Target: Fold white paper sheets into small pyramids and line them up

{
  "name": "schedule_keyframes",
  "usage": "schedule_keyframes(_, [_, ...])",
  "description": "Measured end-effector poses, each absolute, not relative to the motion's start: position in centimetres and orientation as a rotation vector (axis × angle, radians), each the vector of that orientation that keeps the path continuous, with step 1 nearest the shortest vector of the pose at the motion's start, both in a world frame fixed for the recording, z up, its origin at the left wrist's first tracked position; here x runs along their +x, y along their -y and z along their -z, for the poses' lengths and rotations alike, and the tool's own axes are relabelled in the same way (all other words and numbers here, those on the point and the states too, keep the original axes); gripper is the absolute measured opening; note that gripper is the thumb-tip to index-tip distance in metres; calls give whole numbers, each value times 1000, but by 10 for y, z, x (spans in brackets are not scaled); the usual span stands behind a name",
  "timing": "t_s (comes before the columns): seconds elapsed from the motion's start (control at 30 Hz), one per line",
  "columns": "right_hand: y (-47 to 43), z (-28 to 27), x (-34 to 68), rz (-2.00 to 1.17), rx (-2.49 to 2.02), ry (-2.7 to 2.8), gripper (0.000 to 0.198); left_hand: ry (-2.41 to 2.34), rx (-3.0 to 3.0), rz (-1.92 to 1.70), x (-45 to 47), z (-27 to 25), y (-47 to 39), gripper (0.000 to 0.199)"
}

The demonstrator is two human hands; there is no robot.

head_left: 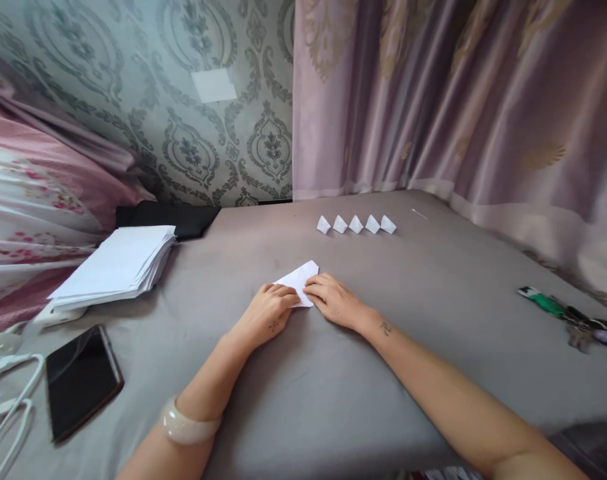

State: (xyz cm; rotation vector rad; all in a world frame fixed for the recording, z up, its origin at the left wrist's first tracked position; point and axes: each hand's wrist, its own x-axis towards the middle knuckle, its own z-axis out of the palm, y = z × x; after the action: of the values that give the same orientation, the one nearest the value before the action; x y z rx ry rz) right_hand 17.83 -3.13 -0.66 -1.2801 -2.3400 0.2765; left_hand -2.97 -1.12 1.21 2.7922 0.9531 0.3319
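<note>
A white folded sheet of paper (303, 275) lies on the grey cloth in front of me, with slanted edges and a pointed outline. My left hand (270, 308) grips its lower left side, fingers curled over the paper. At its right edge, my right hand (336, 300) holds the paper with bent fingers close together. The thumbs and the underside of the paper are mostly hidden. Beyond the hands, several small white folded paper shapes (356, 225) stand in a row.
On the left are a stack of white paper (118, 260), a black flat item (198, 220), a phone (83, 383) and white charging cables (20, 393). Keys with a green tag (548, 303) lie at the right. A cotton swab (419, 214) rests near the curtain (363, 100).
</note>
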Motion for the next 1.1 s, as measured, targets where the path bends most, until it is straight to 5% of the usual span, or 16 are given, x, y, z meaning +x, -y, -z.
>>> schedule_keyframes(0.6, [54,-9,199,-324,-1235,2578,38,-839,2594,-541,-34,-1,-4,26])
schedule_keyframes(1.1, [50,-6,204,-443,-1275,2523,46,-1304,2254,-471,-19,-11,-11,22])
